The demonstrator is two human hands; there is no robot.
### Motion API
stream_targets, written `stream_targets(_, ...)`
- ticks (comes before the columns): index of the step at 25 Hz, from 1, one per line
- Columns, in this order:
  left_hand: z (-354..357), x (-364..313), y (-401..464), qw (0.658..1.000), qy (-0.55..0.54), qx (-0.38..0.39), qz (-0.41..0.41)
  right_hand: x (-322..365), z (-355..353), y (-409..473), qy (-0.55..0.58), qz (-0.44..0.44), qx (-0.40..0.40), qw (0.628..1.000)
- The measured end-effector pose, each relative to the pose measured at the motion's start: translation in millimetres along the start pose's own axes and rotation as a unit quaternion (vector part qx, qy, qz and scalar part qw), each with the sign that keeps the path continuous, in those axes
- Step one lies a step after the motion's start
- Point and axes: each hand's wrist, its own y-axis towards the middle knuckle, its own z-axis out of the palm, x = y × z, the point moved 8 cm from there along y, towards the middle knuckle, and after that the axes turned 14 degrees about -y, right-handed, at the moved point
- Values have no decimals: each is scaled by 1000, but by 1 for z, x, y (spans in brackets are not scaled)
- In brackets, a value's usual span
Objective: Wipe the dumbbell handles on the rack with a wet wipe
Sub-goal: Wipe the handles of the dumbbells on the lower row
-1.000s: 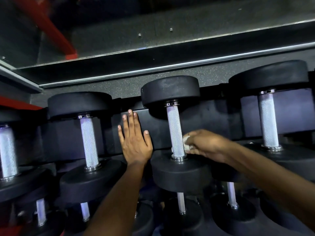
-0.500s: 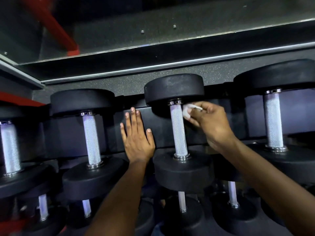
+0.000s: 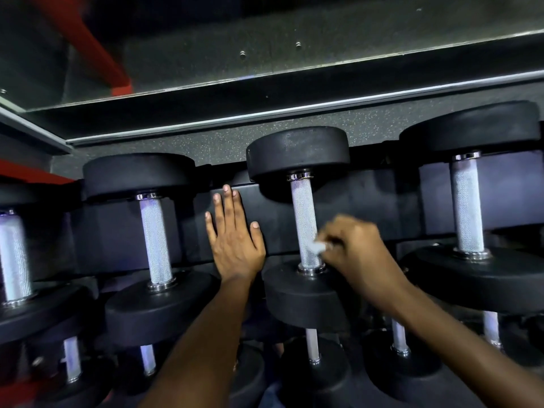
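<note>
Head view, wiping under way. Rack (image 3: 368, 201): two tiers of dumbbells; which handles are already clean cannot be told. Middle handle (image 3: 304, 222): in work. Left hand (image 3: 235, 242): flat, fingers straight, pressed on rack. Right hand (image 3: 357, 251): pinches wipe (image 3: 316, 247) against handle's lower end.

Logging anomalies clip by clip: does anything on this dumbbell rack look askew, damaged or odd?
Nothing stands out. The dumbbells sit evenly in a row; the right hand holds the wet wipe against one handle.
</note>
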Motion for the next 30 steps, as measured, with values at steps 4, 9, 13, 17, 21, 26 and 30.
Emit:
stream_targets(4, 2, -1, 2, 1000, 0, 5, 0, 8, -10, 18, 4, -17, -51, 999)
stream_targets(9, 0, -1, 0, 1000, -2, 1, 1, 18, -2, 0, -47, -119, 8, 992)
stream_targets(13, 0, -2, 0, 1000, -3, 4, 0, -49, 2, 7, 100, 146, 23, 984)
stream_targets(17, 0, -1, 0, 1000, -5, 1, -1, -37, 14, 45, 367, 301, -15, 880)
stream_targets(21, 1, 0, 0, 1000, -5, 3, 6, 27, 29, 38, 242, 274, 23, 930)
stream_targets(26, -1, 0, 0, 1000, -4, -4, 5, 17, 25, 61, 334, 341, 11, 879)
stream_targets(30, 1, 1, 1, 1000, 5, -1, 8, 26, 37, 51, 198, 312, 76, 926)
